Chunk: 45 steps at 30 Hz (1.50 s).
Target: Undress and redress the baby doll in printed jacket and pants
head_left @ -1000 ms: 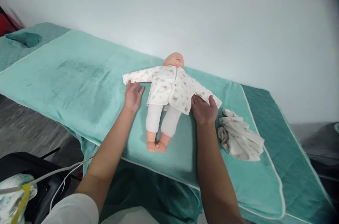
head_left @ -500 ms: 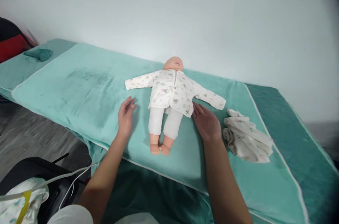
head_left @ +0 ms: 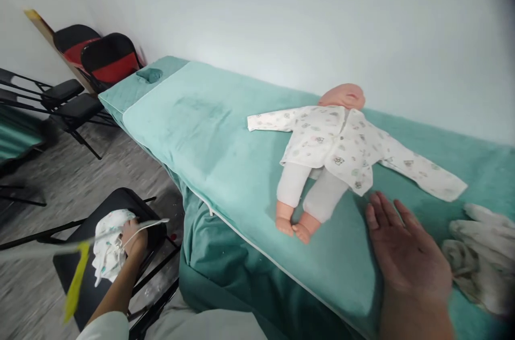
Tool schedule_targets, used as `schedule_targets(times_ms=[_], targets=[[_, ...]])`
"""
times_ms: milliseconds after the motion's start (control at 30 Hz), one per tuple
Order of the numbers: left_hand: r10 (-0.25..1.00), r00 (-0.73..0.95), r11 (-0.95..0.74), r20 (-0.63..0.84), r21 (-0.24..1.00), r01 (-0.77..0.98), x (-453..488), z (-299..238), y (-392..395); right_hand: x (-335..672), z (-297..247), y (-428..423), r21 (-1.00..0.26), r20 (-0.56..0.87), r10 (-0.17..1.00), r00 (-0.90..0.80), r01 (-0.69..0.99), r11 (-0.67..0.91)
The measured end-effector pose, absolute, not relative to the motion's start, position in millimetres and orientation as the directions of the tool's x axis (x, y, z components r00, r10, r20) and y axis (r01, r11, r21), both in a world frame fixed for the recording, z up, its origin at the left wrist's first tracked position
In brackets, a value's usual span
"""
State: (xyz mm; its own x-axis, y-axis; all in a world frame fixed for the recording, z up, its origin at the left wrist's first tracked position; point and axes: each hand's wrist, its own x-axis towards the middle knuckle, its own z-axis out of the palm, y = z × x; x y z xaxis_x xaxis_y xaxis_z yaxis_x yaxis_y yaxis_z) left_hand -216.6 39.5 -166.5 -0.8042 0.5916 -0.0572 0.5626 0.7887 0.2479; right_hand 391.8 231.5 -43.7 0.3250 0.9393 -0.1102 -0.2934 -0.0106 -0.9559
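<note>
A baby doll [head_left: 348, 94] lies on its back on the green-covered bed, wearing a white printed long-sleeved jacket [head_left: 330, 139] and white leggings [head_left: 293, 182]. Its feet are bare and the sleeves are spread out. My right hand [head_left: 406, 254] is open, palm up, beside the doll's legs, fingertips close to the jacket's hem. Down at the left, my left hand [head_left: 134, 238] has its fingers closed on a white printed cloth [head_left: 109, 246] on a black folding chair; the fingertips are partly hidden. A crumpled white printed cloth [head_left: 483, 254] lies right of my right hand.
The bed [head_left: 193, 152] runs along a white wall, with a face hole [head_left: 149, 75] at its far end. The black chair [head_left: 68, 275] stands by its near side. A pale cable with a yellow tag [head_left: 76, 281] crosses in front. More chairs [head_left: 110, 58] stand beyond.
My left hand has moved from beside the doll to the cloth on the chair. The view has turned left. My right hand stays near the doll, its palm now turned up.
</note>
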Motion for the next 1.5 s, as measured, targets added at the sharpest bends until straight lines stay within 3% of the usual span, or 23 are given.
schedule_targets(times_ms=[167, 300, 367, 433, 533, 733, 867, 933, 1000, 1100, 1233, 1367, 1500], targets=[[0.629, -0.774, 0.768, -0.065, 0.204, 0.607, -217, -168, 39, 387, -53, 233, -0.941, -0.064, 0.920, 0.388, -0.331, 0.074], [0.742, -0.668, 0.646, -0.048, 0.317, 0.694, -190, -184, 51, 383, -59, 226, -0.936, -0.050, 0.858, 0.512, -0.324, 0.139], [0.787, -0.616, 0.574, -0.031, 0.400, 0.714, -174, -192, 55, 386, -60, 215, -0.980, 0.043, 0.803, 0.594, -0.131, 0.150], [0.835, -0.548, 0.500, -0.047, 0.480, 0.721, -158, -195, 61, 395, -59, 198, -0.978, 0.202, 0.741, 0.641, 0.171, 0.119], [0.919, -0.394, 0.332, -0.019, 0.576, 0.747, -130, -186, 77, 420, -60, 167, -0.851, 0.405, 0.669, 0.623, 0.524, 0.027], [0.967, -0.119, -0.031, 0.227, 0.562, 0.826, -68, -133, 125, 478, -61, 133, -0.660, 0.461, 0.654, 0.600, 0.724, -0.198], [0.857, 0.101, -0.382, 0.506, 0.490, 0.783, -24, -103, 161, 499, -36, 143, -0.471, 0.622, 0.597, 0.507, 0.851, -0.232], [0.804, 0.190, -0.501, 0.564, 0.468, 0.729, 3, -90, 183, 507, -18, 160, -0.416, 0.686, 0.549, 0.477, 0.876, -0.242], [0.811, 0.238, -0.532, 0.534, 0.505, 0.679, 32, -78, 203, 518, -4, 183, -0.390, 0.611, 0.629, 0.481, 0.874, -0.289], [0.857, 0.302, -0.508, 0.417, 0.595, 0.623, 71, -62, 223, 538, 5, 216, -0.316, 0.341, 0.825, 0.450, 0.882, -0.349], [0.845, 0.419, -0.524, 0.333, 0.674, 0.521, 93, -55, 222, 565, 6, 237, -0.177, 0.166, 0.908, 0.385, 0.917, -0.356], [0.794, 0.480, -0.592, 0.374, 0.659, 0.464, 95, -63, 212, 573, 15, 239, -0.135, 0.129, 0.947, 0.294, 0.951, -0.277], [0.753, 0.485, -0.658, 0.445, 0.484, 0.578, 107, -72, 213, 551, 37, 239, -0.221, 0.193, 0.974, 0.120, 0.972, -0.076]])
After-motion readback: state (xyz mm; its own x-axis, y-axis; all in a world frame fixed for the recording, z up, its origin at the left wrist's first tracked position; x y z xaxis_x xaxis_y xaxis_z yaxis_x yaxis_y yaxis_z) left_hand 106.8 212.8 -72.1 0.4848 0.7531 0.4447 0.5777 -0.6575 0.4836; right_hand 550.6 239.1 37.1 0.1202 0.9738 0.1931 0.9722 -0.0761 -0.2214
